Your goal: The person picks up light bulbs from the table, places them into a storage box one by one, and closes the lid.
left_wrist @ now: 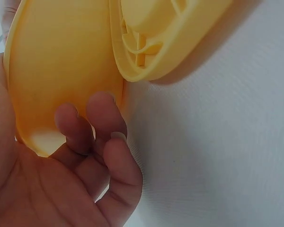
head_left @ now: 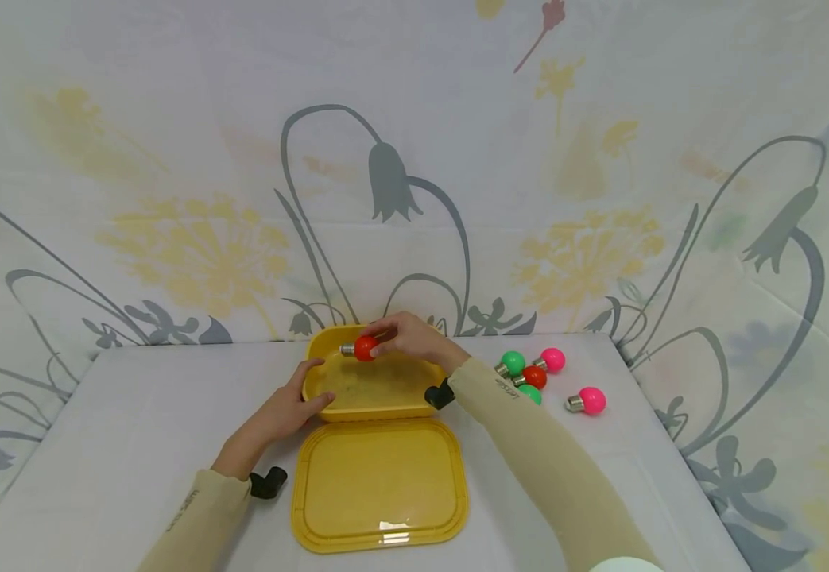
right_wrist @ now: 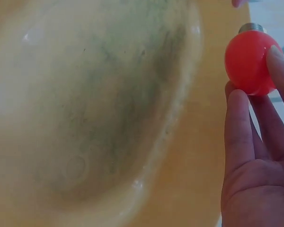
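My right hand [head_left: 410, 335] holds a red light bulb [head_left: 365, 348] by its round end, over the left part of a yellow plastic box [head_left: 378, 413]. The bulb's silver screw base points left in the head view. In the right wrist view, thumb and fingertips pinch the red globe [right_wrist: 248, 61]. My left hand [head_left: 296, 405] grips the box at its left end, and in the left wrist view several fingers [left_wrist: 120, 161] curl beside the yellow wall [left_wrist: 61, 61]. The box interior below the bulb shows bare yellow plastic.
A yellow lid [head_left: 381, 485] lies flat in front of the box. To the right on the white table [head_left: 135, 445] lie a green bulb [head_left: 513, 363], another red bulb [head_left: 534, 377], a second green bulb [head_left: 530, 393], partly behind the right sleeve, and pink bulbs [head_left: 591, 400]. A patterned cloth [head_left: 414, 262] hangs behind.
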### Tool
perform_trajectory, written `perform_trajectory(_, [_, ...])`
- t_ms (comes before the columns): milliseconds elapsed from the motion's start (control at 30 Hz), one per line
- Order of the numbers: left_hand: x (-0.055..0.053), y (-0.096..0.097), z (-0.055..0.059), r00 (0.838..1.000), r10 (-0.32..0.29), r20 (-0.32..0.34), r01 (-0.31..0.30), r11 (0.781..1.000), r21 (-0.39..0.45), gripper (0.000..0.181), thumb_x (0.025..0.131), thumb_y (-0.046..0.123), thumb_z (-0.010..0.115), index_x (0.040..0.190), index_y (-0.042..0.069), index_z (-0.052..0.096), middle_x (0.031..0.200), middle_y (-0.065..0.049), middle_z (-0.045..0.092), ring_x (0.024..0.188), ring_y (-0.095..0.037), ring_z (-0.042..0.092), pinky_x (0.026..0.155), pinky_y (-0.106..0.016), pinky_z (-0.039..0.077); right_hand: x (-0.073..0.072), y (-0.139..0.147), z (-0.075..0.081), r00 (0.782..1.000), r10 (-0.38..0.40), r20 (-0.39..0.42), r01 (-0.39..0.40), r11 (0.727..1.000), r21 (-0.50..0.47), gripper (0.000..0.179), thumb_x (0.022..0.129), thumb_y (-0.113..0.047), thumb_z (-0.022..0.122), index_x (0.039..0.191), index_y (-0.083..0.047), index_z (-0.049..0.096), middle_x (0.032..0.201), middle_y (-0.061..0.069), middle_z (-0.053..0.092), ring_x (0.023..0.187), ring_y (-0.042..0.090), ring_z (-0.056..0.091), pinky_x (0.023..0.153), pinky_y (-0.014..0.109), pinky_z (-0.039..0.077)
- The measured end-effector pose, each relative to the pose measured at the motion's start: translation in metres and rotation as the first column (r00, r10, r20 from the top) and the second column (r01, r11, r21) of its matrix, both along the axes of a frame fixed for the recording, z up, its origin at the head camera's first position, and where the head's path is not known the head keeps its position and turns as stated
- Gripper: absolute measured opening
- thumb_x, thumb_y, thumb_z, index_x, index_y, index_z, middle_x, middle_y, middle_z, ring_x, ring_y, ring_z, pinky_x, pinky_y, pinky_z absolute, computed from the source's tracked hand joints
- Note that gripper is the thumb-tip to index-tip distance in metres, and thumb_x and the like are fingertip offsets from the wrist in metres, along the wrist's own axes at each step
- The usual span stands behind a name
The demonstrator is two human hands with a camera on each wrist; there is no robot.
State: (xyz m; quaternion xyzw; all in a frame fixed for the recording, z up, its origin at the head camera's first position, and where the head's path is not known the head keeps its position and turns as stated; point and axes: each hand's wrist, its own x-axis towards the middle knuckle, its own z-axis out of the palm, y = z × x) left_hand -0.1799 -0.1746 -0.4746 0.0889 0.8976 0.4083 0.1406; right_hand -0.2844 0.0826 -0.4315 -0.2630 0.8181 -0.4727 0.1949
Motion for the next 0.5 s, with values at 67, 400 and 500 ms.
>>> perform_trajectory(67, [-0.0003, -0.0001, -0.0007, 1.000, -0.006, -0.005, 0.006, 1.000, 0.000, 0.069, 0.098, 0.043, 0.061, 0.151, 0.016, 0.025, 0.123, -0.031, 0.057, 0.101, -0.037, 0.058, 0.099, -0.056, 0.040, -0.0010, -0.0006, -0.0019, 1.000, 0.001, 0.012, -0.001, 1.000, -0.001, 0.036, 0.089, -0.002, 0.072, 0.125, -0.003, 0.068, 0.116, 0.008, 0.070, 0.105, 0.018, 0.066, 0.094, 0.028, 0.049])
perform_trajectory(400, [-0.0013, 0.0001, -0.0001, 1.000, -0.008, -0.001, 0.008, 1.000, -0.003, 0.070, 0.098, 0.043, 0.061, 0.151, 0.016, 0.024, 0.132, -0.033, 0.051, 0.109, -0.040, 0.056, 0.101, -0.058, 0.038, -0.0044, -0.0017, -0.0067, 0.999, -0.005, 0.054, 0.006, 1.000, -0.014, 0.036, 0.089, 0.001, 0.071, 0.125, -0.001, 0.068, 0.118, 0.010, 0.069, 0.108, 0.020, 0.065, 0.095, 0.029, 0.048])
perform_trajectory(500, [-0.0009, 0.0005, 0.0023, 1.000, -0.006, 0.014, 0.006, 1.000, -0.003, 0.070, 0.098, 0.042, 0.061, 0.151, 0.017, 0.024, 0.122, -0.030, 0.057, 0.101, -0.037, 0.057, 0.098, -0.055, 0.040, -0.0071, -0.0017, -0.0099, 0.999, -0.012, 0.052, 0.012, 1.000, -0.004, 0.036, 0.089, -0.001, 0.072, 0.125, -0.003, 0.068, 0.117, 0.009, 0.070, 0.106, 0.019, 0.065, 0.094, 0.029, 0.048])
